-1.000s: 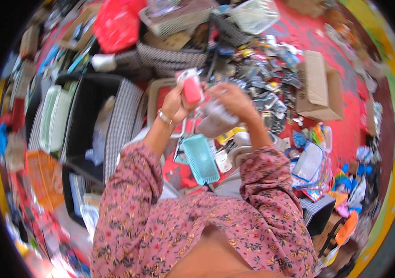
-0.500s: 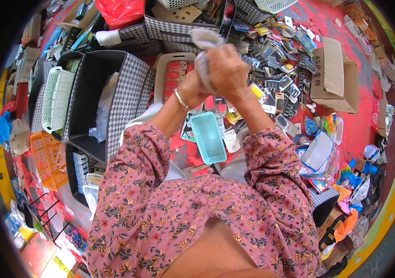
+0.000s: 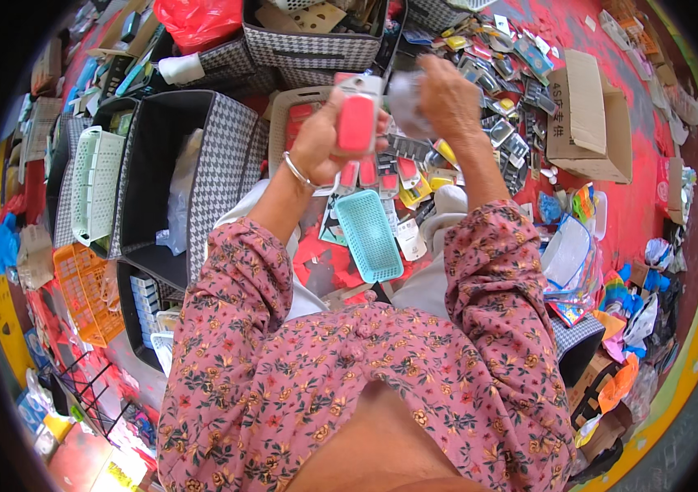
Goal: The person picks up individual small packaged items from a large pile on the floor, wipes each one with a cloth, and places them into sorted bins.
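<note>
A carded pack with a red, rounded block (image 3: 355, 125) stands upright in my left hand (image 3: 316, 146), whose fingers wrap round its edges. My right hand (image 3: 450, 100) grips a greyish-white cloth (image 3: 408, 102), smeared by motion, just to the right of the pack and apart from it. Below my hands, a turquoise plastic basket (image 3: 372, 238) lies between my legs. Behind my left hand sits a beige basket (image 3: 277, 123) with more red packs in it. Several similar red packs (image 3: 368, 172) lie on the floor beyond the turquoise basket.
Many carded packs (image 3: 496, 123) lie heaped at the far right, beside an opened cardboard box (image 3: 586, 123). Houndstooth storage boxes (image 3: 230, 148) stand at the left and far side. A pale green basket (image 3: 99, 184) and an orange crate (image 3: 86, 287) are farther left.
My hands were together around the cloth; now they are apart. The red pack has come into sight in my left hand, and my right hand has moved right with the cloth.
</note>
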Action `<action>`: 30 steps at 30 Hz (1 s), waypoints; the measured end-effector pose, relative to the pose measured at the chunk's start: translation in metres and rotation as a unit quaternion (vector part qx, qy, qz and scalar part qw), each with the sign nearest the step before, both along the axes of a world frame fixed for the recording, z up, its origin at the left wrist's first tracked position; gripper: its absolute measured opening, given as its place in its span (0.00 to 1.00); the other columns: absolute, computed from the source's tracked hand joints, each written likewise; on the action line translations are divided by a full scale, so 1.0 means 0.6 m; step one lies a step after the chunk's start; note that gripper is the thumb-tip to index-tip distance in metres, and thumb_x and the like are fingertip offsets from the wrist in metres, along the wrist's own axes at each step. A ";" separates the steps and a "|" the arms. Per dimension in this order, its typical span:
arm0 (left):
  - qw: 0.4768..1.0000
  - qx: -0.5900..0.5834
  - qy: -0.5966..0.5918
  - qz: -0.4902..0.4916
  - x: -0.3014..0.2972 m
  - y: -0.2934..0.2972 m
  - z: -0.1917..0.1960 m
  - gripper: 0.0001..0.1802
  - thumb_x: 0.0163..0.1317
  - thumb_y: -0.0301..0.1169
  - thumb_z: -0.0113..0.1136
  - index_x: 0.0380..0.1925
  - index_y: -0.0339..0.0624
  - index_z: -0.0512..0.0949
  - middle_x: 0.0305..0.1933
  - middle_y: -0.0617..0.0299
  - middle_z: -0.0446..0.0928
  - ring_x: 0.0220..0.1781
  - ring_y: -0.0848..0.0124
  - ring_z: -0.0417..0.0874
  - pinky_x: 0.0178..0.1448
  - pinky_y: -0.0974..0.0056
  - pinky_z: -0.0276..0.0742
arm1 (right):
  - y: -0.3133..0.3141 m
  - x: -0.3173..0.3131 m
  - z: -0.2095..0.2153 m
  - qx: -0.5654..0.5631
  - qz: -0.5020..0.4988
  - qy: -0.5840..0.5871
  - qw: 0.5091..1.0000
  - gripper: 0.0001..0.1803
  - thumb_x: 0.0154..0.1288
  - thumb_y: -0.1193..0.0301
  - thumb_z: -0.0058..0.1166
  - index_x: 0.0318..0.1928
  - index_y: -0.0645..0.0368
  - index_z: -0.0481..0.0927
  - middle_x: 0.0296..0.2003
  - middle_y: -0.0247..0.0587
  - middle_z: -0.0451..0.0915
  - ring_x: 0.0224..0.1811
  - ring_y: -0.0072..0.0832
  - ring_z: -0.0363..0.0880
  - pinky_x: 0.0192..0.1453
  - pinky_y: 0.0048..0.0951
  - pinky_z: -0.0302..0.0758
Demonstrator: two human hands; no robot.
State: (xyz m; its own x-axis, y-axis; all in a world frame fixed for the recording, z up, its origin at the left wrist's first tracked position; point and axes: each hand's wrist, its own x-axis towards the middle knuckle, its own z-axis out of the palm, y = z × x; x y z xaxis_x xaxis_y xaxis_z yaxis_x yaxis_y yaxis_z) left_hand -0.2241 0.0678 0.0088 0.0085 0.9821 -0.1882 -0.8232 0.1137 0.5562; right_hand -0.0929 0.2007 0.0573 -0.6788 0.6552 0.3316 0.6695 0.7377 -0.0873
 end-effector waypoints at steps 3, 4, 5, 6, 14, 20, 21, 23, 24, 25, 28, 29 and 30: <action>0.989 0.036 -0.144 0.022 -0.014 0.006 -0.004 0.33 0.63 0.51 0.29 0.47 0.27 0.62 0.45 0.46 0.70 0.45 0.51 0.74 0.47 0.56 0.74 | 0.030 0.030 0.000 0.009 -0.076 0.166 0.983 0.06 0.53 0.69 0.47 0.29 0.58 0.73 0.26 0.44 0.76 0.31 0.43 0.76 0.31 0.38 0.71; 0.984 0.045 -0.173 0.009 -0.012 0.012 -0.015 0.33 0.63 0.52 0.29 0.48 0.27 0.62 0.46 0.45 0.69 0.46 0.49 0.73 0.49 0.55 0.73 | 0.023 0.030 0.013 -0.043 -0.098 0.229 0.968 0.09 0.54 0.67 0.49 0.29 0.60 0.74 0.26 0.45 0.76 0.30 0.43 0.75 0.33 0.39 0.69; 0.981 0.028 -0.190 0.021 -0.006 0.015 -0.020 0.34 0.63 0.52 0.29 0.49 0.27 0.61 0.47 0.46 0.69 0.48 0.49 0.72 0.52 0.54 0.70 | 0.020 0.021 0.017 -0.047 -0.086 0.278 0.956 0.09 0.54 0.66 0.49 0.28 0.60 0.74 0.25 0.46 0.76 0.29 0.43 0.75 0.33 0.39 0.69; 0.981 0.062 -0.183 0.002 -0.013 0.016 -0.032 0.33 0.63 0.51 0.29 0.49 0.28 0.61 0.47 0.46 0.69 0.49 0.50 0.71 0.53 0.54 0.69 | 0.013 0.007 0.020 -0.052 -0.074 0.327 0.941 0.10 0.54 0.66 0.50 0.28 0.61 0.74 0.25 0.47 0.76 0.28 0.43 0.75 0.33 0.38 0.69; 0.982 0.004 -0.155 0.108 0.009 0.026 -0.032 0.24 0.64 0.47 0.31 0.43 0.38 0.67 0.45 0.55 0.71 0.47 0.64 0.73 0.54 0.60 0.68 | -0.131 -0.062 -0.035 -0.080 0.111 0.198 0.971 0.12 0.51 0.66 0.52 0.34 0.59 0.72 0.32 0.44 0.70 0.35 0.41 0.71 0.37 0.38 0.69; 0.970 -0.024 -0.122 0.211 -0.033 0.026 -0.025 0.29 0.64 0.49 0.25 0.48 0.33 0.62 0.45 0.47 0.69 0.48 0.58 0.72 0.53 0.53 0.67 | -0.115 -0.006 -0.027 -0.152 0.174 0.208 0.951 0.16 0.46 0.72 0.54 0.38 0.62 0.71 0.36 0.47 0.73 0.36 0.40 0.74 0.39 0.34 0.71; 0.974 -0.020 -0.114 0.196 -0.028 0.026 -0.018 0.29 0.64 0.49 0.25 0.48 0.33 0.61 0.46 0.48 0.69 0.48 0.58 0.71 0.53 0.52 0.67 | -0.092 0.005 -0.020 -0.173 0.087 0.230 0.954 0.16 0.46 0.71 0.54 0.37 0.63 0.71 0.35 0.48 0.74 0.35 0.39 0.75 0.39 0.33 0.71; 0.981 -0.017 -0.097 0.168 -0.018 0.022 -0.012 0.28 0.65 0.48 0.25 0.49 0.33 0.61 0.47 0.48 0.68 0.49 0.58 0.71 0.53 0.51 0.67 | -0.070 0.007 0.006 -0.196 -0.034 0.280 0.939 0.16 0.45 0.69 0.55 0.35 0.65 0.71 0.33 0.50 0.75 0.33 0.38 0.76 0.38 0.32 0.72; 0.980 -0.024 -0.091 0.175 -0.011 0.024 -0.016 0.28 0.65 0.47 0.25 0.49 0.34 0.61 0.47 0.48 0.68 0.50 0.59 0.71 0.54 0.52 0.67 | -0.065 0.005 0.017 -0.196 -0.069 0.310 0.928 0.16 0.45 0.68 0.55 0.34 0.66 0.72 0.31 0.51 0.75 0.32 0.38 0.76 0.38 0.32 0.72; 0.979 -0.031 -0.083 0.183 -0.007 0.024 -0.024 0.27 0.65 0.47 0.26 0.49 0.34 0.61 0.47 0.49 0.69 0.50 0.59 0.71 0.54 0.52 0.67 | -0.080 -0.009 0.029 -0.206 -0.063 0.329 0.919 0.16 0.47 0.68 0.54 0.34 0.65 0.72 0.30 0.50 0.75 0.31 0.38 0.76 0.37 0.31 0.71; 0.979 -0.028 -0.041 0.198 0.031 0.027 -0.007 0.23 0.65 0.46 0.30 0.46 0.41 0.66 0.46 0.58 0.71 0.48 0.65 0.72 0.54 0.60 0.67 | -0.119 -0.043 0.006 -0.119 0.063 0.290 0.947 0.12 0.50 0.66 0.54 0.32 0.61 0.72 0.30 0.46 0.74 0.30 0.38 0.75 0.33 0.33 0.72; 0.984 -0.007 -0.067 0.163 0.033 0.033 -0.024 0.23 0.65 0.46 0.30 0.44 0.41 0.67 0.45 0.59 0.71 0.47 0.66 0.72 0.54 0.61 0.67 | -0.127 -0.051 -0.008 -0.092 0.052 0.245 0.964 0.10 0.50 0.67 0.53 0.30 0.60 0.72 0.28 0.45 0.73 0.28 0.39 0.74 0.31 0.35 0.71; 0.987 0.013 -0.095 0.128 0.032 0.037 -0.042 0.23 0.65 0.47 0.30 0.43 0.42 0.68 0.44 0.60 0.72 0.46 0.67 0.73 0.53 0.61 0.67 | -0.132 -0.053 -0.024 -0.065 0.040 0.197 0.977 0.08 0.51 0.68 0.52 0.27 0.58 0.71 0.27 0.44 0.71 0.26 0.40 0.73 0.28 0.36 0.71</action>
